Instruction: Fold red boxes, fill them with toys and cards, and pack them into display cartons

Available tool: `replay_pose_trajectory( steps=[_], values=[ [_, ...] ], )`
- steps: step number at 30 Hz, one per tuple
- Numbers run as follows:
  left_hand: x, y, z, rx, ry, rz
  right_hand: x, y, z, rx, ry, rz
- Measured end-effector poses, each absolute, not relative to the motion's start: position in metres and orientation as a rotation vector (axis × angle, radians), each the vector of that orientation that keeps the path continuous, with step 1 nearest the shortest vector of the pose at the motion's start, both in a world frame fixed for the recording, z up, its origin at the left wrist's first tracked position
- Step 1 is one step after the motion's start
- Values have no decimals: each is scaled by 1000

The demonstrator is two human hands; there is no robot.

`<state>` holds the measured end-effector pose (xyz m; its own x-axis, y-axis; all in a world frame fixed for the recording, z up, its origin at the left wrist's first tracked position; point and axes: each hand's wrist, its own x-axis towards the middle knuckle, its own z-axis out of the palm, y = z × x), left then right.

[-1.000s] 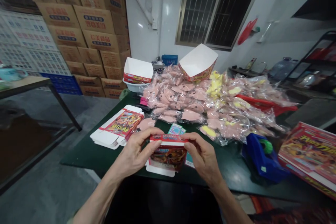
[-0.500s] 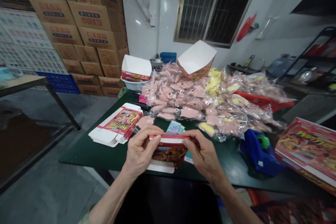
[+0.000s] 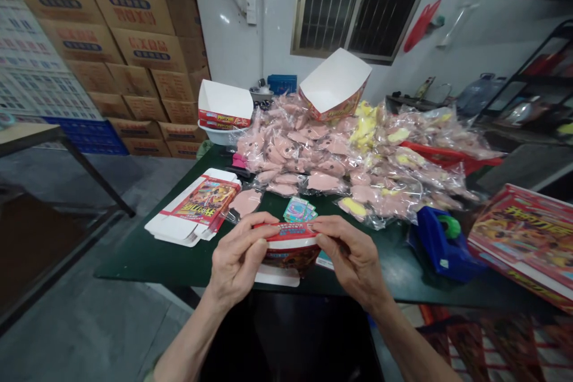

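Between my two hands is a red printed cardboard box [image 3: 293,253], held by its upper edge over the table's front side. My left hand [image 3: 244,253] pinches the left end of that edge, thumb in front and fingers behind. The right end is gripped the same way by my right hand [image 3: 349,250]. A white flap sticks out at the bottom of the box. Just behind it lie small teal cards [image 3: 299,210]. To the left, a flattened red and white box [image 3: 197,206] rests on the green table [image 3: 134,259].
Clear bags of pink pieces [image 3: 308,149] are heaped across the back. Open boxes [image 3: 333,80] stand on and beside the heap. At right are a blue tape dispenser [image 3: 445,245] and stacked printed boxes [image 3: 528,239]. Brown cartons [image 3: 129,24] are piled at the far left.
The box's top edge has tilted, so more of its red printed upper face shows and less of the front. Both hands keep their hold. The camera view has shifted slightly.
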<state>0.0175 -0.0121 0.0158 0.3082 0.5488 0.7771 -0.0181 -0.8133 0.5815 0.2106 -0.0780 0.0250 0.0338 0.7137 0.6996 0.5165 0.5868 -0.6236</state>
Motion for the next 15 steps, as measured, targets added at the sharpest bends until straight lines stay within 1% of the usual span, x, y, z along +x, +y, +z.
replay_pose_trajectory(
  steps=[5,9,12,15],
  values=[
    [24,-11,7,2097,467,1663,208,-78,26,-1076,-1614,211],
    [26,-10,11,1956,447,1600,208,-75,31,-1113,-1639,211],
    [26,-12,13,1890,430,1526,207,-73,30,-1070,-1670,150],
    [24,-16,15,1903,425,1546,206,-76,28,-1015,-1668,92]
  ],
)
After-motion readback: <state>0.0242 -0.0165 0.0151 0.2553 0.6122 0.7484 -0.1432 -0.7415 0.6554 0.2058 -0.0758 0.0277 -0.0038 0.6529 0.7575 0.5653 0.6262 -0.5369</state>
